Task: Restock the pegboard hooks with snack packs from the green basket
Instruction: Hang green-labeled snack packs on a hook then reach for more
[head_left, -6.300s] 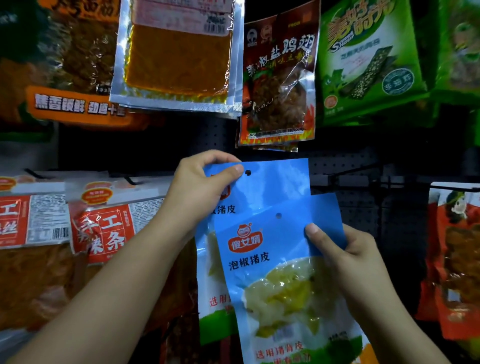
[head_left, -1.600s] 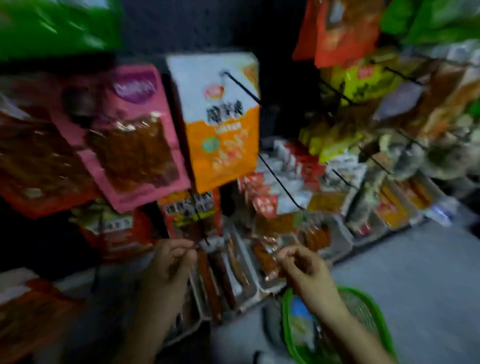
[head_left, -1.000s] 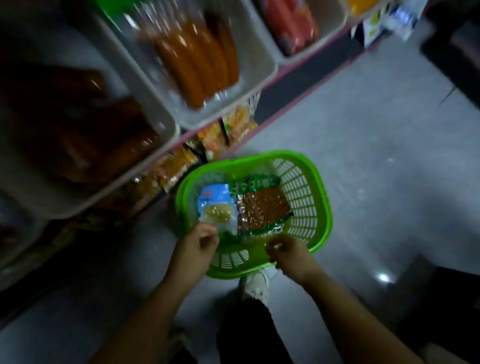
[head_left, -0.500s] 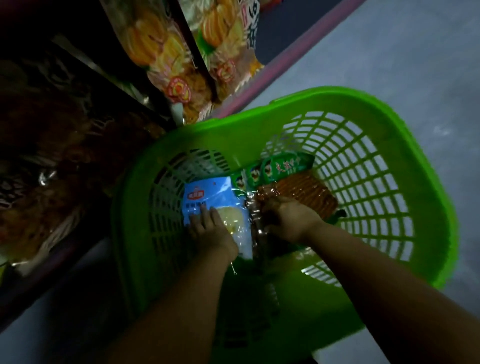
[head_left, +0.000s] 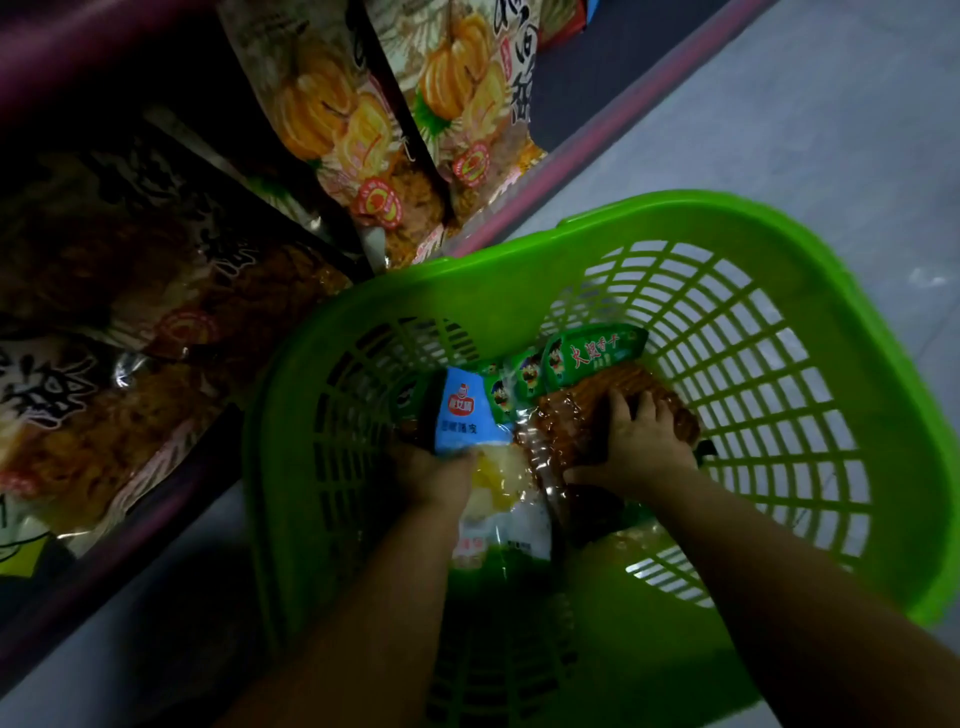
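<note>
Both my hands reach down into the green basket (head_left: 810, 322) on the floor. My left hand (head_left: 431, 475) grips the blue snack pack (head_left: 470, 410), which is tilted up off the basket's bottom. Beside it my right hand (head_left: 631, 444) holds the green-topped pack of brown snacks (head_left: 587, 364), thumb under its near edge and fingers over the top. More green-topped packs lie stacked under it.
A low shelf with a purple-red edge (head_left: 571, 150) runs along the left of the basket. On it stand large snack bags, some printed with pumpkins (head_left: 332, 114) and darker ones (head_left: 140, 270) nearer to me. Grey floor (head_left: 831, 104) lies to the right.
Since the earliest frame I turned from the pegboard down to the basket. In the last half second my left hand closed on the blue pack and tilted it up; my right hand took the green-topped pack.
</note>
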